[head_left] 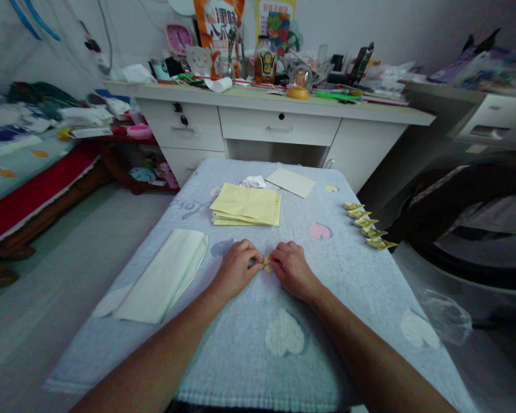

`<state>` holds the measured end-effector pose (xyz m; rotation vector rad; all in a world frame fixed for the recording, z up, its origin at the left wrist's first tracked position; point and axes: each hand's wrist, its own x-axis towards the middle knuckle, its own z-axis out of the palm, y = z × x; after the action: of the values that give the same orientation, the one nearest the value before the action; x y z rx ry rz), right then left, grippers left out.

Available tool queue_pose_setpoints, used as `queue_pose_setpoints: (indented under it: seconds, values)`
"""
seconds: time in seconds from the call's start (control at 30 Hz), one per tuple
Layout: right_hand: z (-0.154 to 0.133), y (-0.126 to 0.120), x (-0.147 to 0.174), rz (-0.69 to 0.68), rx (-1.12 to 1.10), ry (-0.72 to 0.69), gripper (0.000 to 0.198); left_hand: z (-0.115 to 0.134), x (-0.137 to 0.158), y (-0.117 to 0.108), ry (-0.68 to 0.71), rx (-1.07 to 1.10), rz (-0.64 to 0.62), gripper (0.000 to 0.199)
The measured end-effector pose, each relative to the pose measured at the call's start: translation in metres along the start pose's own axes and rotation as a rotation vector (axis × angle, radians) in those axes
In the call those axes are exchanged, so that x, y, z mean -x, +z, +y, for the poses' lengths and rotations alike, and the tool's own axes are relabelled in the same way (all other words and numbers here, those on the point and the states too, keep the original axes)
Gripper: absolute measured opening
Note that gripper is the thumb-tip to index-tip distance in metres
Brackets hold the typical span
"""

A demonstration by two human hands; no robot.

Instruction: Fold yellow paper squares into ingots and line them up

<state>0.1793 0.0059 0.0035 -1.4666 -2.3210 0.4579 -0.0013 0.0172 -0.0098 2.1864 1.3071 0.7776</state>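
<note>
Forearms [161, 347] reach toward twelve o'clock — left hand [239, 265] and right hand [293, 267] pinch yellow paper [267, 265]; light, even pressure should suit it.

Two hands [293, 268] are holding one yellow piece [267, 268], while five folded papers [364, 222], one yellow stack [246, 204] and one card [290, 183] are lying nearby.

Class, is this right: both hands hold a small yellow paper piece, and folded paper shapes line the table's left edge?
Wrong edge: the head view shows folded paper shapes along the right edge of the table. The left hand and right hand do hold a small yellow paper piece.
</note>
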Motion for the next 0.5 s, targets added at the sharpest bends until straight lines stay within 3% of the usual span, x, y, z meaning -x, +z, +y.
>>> queue_pose_setpoints:
  seconds: [0.5]
  values:
    - [-0.0041,0.0002,-0.0068,-0.047,0.047,0.107,0.016,0.0068,-0.0053,-0.0051,-0.021,-0.060,-0.036,0.011]
